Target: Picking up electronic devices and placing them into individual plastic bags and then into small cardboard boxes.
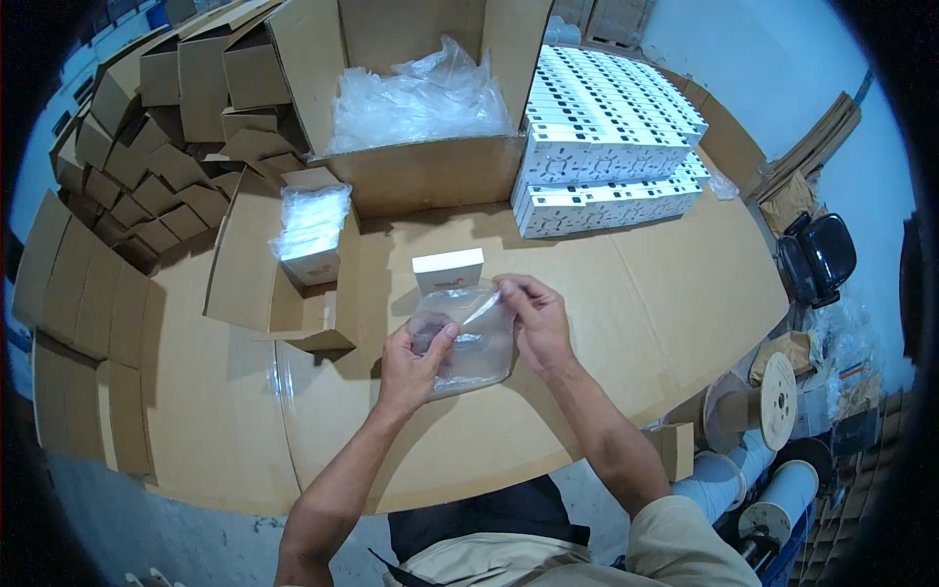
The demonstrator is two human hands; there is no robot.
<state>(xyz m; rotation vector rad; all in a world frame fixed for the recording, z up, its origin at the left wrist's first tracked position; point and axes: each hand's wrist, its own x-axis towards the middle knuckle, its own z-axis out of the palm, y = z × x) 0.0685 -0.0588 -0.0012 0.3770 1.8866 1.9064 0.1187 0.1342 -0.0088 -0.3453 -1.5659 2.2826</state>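
Observation:
Between my two hands a clear plastic bag (pixel 476 354) is stretched above the cardboard-covered table. My left hand (pixel 414 364) grips its left side, thumb on top. My right hand (pixel 536 318) pinches the bag's upper right corner between thumb and fingers. Just beyond the bag stands a small white box (pixel 448 270), its lower part behind the plastic; I cannot tell if the two touch. To the left is an open cardboard carton (pixel 334 318) holding several white boxes in clear plastic (pixel 313 230) at its far end.
At the back, a large open carton (pixel 421 176) holds a heap of clear bags (pixel 421 103). Stacked white boxes (pixel 611 152) stand at back right. Many brown cartons (pixel 156 147) pile up at far left. Spools (pixel 778 401) and a black chair (pixel 817 254) are beyond the right edge.

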